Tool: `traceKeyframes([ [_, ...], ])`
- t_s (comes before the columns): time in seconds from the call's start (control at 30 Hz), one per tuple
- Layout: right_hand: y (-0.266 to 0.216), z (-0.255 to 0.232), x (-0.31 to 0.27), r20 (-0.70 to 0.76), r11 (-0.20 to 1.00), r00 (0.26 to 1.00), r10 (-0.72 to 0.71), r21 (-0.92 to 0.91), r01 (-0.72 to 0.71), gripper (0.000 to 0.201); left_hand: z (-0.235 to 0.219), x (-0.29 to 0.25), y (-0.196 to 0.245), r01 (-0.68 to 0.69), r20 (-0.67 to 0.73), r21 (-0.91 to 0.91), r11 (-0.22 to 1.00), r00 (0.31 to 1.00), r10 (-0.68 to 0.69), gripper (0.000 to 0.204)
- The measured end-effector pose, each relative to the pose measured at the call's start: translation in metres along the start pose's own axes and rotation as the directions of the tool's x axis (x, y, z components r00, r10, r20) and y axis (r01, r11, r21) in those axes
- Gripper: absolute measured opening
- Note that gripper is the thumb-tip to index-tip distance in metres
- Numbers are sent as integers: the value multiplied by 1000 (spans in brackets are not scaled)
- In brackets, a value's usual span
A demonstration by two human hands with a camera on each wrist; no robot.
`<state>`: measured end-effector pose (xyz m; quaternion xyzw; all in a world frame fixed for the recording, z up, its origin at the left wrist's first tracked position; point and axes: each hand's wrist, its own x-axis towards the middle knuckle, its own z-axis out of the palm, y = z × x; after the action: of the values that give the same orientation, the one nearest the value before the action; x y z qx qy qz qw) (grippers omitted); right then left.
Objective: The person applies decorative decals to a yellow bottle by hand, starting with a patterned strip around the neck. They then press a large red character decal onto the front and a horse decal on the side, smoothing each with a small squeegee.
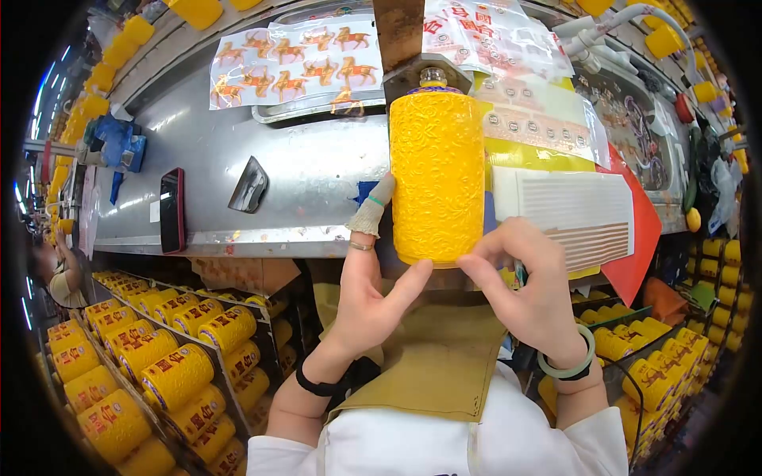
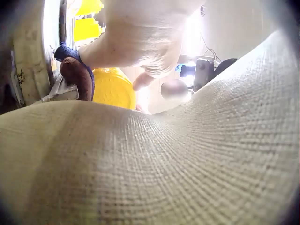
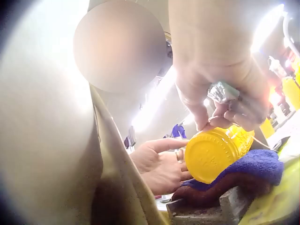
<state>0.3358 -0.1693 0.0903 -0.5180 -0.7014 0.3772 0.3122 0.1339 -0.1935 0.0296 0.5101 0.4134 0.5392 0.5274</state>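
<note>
A yellow embossed bottle (image 1: 437, 174) lies on its side, its clear stopper (image 1: 432, 76) pointing away from me. Under it, a blue towel (image 3: 255, 166) covers a brown curved rest (image 3: 225, 185). My left hand (image 1: 369, 285) holds the bottle, with a fabric-capped finger (image 1: 375, 208) along its left side and the thumb at the base. At the base's right edge are the thumb and index finger of my right hand (image 1: 528, 274). Its other fingers curl round a small crumpled silvery-green piece (image 3: 224, 92), whose kind I cannot tell.
Horse decal sheets (image 1: 294, 63) lie on a tray at the back. White sheets (image 1: 567, 210) and a red sheet (image 1: 635, 230) are on the right. A phone (image 1: 172, 210) and a dark curved piece (image 1: 249, 186) sit on the metal table (image 1: 198, 151). Racks of yellow bottles (image 1: 178, 373) flank me.
</note>
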Motion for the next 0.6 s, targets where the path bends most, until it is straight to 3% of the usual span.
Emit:
traceKeyframes([
  [0.17,-1,0,0,10,1000,1000,9,2,-9,15,-6,-4,-7,-52,-49,-3,999,997,52,77],
  [0.23,-1,1,0,-3,1000,1000,2,-2,-2,15,-9,-7,-15,-243,-85,135,961,963,255,75],
  [0.27,-1,1,0,-3,1000,1000,2,-1,-2,15,-11,-7,-14,-243,-84,135,961,963,256,75],
  [0.33,-1,0,0,5,1000,1000,3,-12,-3,15,-13,-8,-13,-466,33,370,804,871,490,69],
  [0.4,-2,0,0,6,1000,1000,1,-12,-1,15,-8,-10,-12,-424,-37,348,836,885,464,60],
  [0.47,-2,0,0,7,1000,1000,-1,-13,2,15,-11,-11,-13,-476,64,478,738,857,511,51],
  [0.6,-2,1,0,-3,1000,1000,3,5,-3,14,-9,-7,-16,-546,115,568,616,793,598,50],
])
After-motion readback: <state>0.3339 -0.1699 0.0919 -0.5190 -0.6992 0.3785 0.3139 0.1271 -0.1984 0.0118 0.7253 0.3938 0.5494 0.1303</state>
